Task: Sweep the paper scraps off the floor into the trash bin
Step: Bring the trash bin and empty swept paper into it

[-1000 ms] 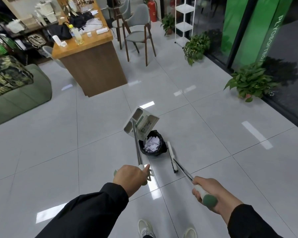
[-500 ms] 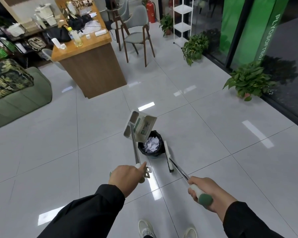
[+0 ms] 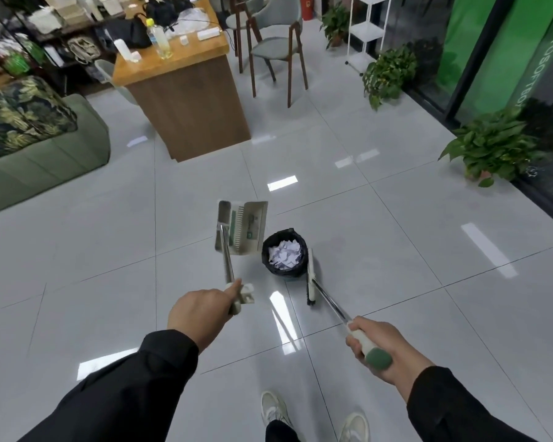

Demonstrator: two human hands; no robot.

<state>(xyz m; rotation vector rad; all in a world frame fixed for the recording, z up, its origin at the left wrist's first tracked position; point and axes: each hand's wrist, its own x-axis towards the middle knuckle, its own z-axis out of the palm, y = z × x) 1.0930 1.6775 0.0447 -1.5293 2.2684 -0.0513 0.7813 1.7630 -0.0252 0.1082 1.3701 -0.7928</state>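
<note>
Though small, scrap-filled trash bin (image 3: 284, 257)

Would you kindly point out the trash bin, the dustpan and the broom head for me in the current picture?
trash bin (image 3: 270, 252): head view, on the black liner at its left rim.
dustpan (image 3: 251, 226): head view, on the flat pale pan, right of the comb teeth.
broom head (image 3: 310, 275): head view, on the pale bar right of the bin.

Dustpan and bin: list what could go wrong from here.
1. The grey long-handled dustpan, gripped by the left hand, hangs beside the small black-lined trash bin, not over it; any leftover scraps might fall on the tiles.
2. The white broom head, held by the right hand, sits right against the bin and could tip it.
</note>
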